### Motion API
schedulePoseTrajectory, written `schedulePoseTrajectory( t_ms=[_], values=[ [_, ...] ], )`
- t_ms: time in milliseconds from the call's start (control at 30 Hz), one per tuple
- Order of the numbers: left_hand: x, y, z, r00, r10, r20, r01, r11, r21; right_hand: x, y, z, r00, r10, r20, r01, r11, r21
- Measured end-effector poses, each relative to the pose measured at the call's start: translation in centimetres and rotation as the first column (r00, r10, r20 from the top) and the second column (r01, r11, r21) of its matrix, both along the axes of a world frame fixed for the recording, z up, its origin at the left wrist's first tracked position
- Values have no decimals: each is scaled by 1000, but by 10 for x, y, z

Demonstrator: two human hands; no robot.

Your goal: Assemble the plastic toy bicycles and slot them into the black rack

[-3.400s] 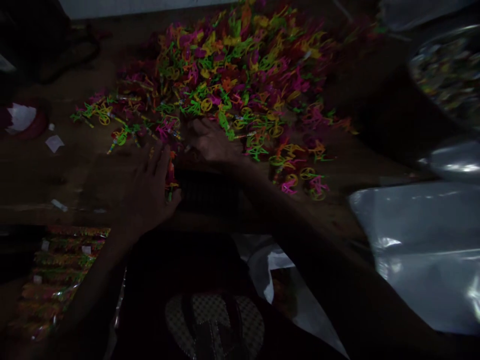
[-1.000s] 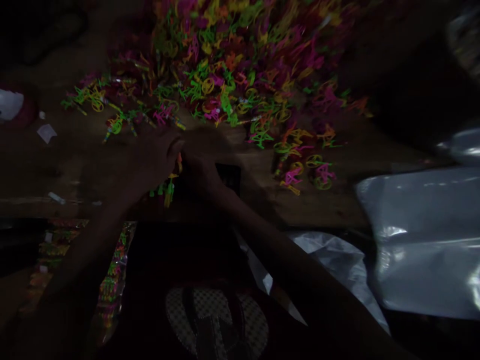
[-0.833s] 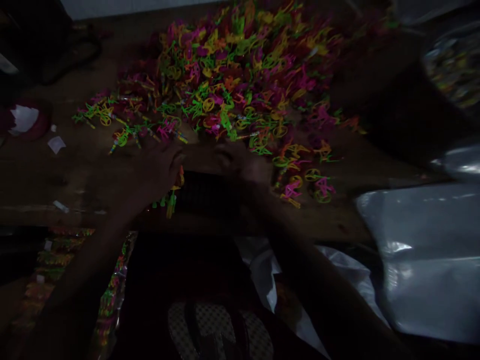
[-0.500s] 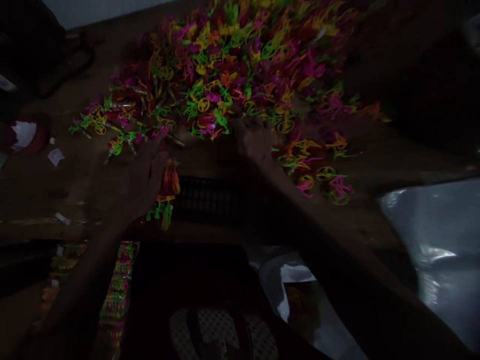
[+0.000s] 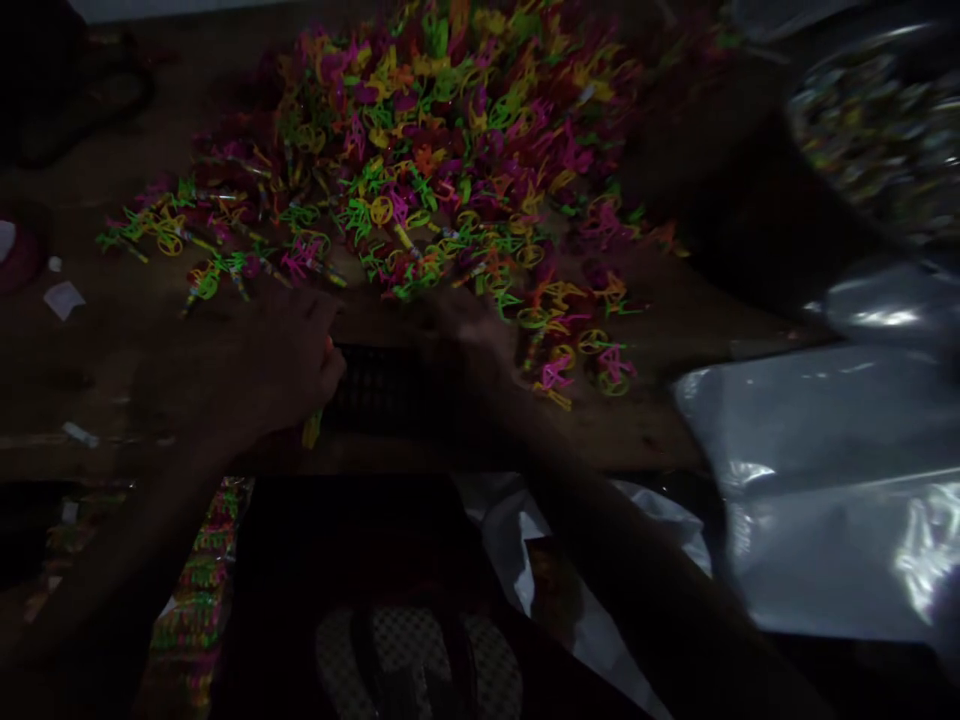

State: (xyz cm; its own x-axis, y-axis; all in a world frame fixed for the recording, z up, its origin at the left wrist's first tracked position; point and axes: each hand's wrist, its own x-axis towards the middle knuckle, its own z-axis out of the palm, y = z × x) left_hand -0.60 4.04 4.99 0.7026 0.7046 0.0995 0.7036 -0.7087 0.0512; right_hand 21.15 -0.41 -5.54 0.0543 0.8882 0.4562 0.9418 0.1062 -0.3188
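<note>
A big heap of small neon plastic toy pieces (image 5: pixel 450 130), pink, green, yellow and orange, covers the far part of a dim wooden table (image 5: pixel 135 360). My left hand (image 5: pixel 289 360) is closed on a small bunch of these pieces; a yellow tip sticks out below it. My right hand (image 5: pixel 469 325) lies at the heap's near edge, blurred and dark, fingers not clear. Between the hands sits a dark grid-like tray (image 5: pixel 390 385).
Shiny plastic bags (image 5: pixel 825 480) lie at the right. A packed strip of coloured pieces (image 5: pixel 191 600) hangs at the lower left. White scraps (image 5: pixel 64 298) lie at the far left. A bag of mixed pieces (image 5: pixel 877 140) is at the top right.
My right hand has drawn back from the heap toward the near edge. My left hand has closed more over its bunch, hiding most of the pieces. The view has shifted a little.
</note>
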Motion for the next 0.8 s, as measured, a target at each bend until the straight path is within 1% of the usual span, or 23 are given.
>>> schedulePoseTrajectory(
  t_ms=[33,67,100,200,300,367,433,500,600,633,700,767,800],
  values=[
    [-1,0,-2,1000,0,2,0,1000,5,-3,-1,-1,998,66,-17,-66,998,0],
    [-3,0,-4,1000,-3,2,3,1000,4,-4,-2,-1,994,97,-41,-97,995,6],
    [-4,0,-5,1000,-9,4,9,1000,1,-1,-3,0,994,89,-67,-88,996,17],
    [-6,1,-7,1000,-31,8,30,999,13,18,-6,8,991,-15,-136,19,999,29],
    [-6,0,-7,999,-10,40,10,1000,2,33,-6,22,989,-25,-148,26,1000,3],
    [-5,0,-6,997,3,75,-1,999,-38,31,-2,30,993,-21,-112,19,1000,-17],
    [-5,-1,-6,996,-1,92,7,998,-61,21,4,33,997,-35,-66,32,998,-45],
    [-5,-1,-6,996,-8,84,13,998,-60,10,8,31,995,-84,-48,79,993,-86],
    [-7,0,-7,996,-41,83,44,998,-34,0,12,20,986,-155,-65,142,974,-177],
    [-7,0,-8,996,-46,81,49,998,-26,0,13,17,985,-154,-80,135,970,-205],
    [-8,1,-9,996,-45,75,46,999,-22,4,14,12,983,-117,-143,82,969,-232],
    [-7,1,-9,996,-37,77,39,999,-32,9,12,12,960,-83,-266,24,975,-219],
    [-7,0,-9,996,-35,82,39,998,-42,11,9,12,933,-83,-350,9,978,-208]
  ],
)
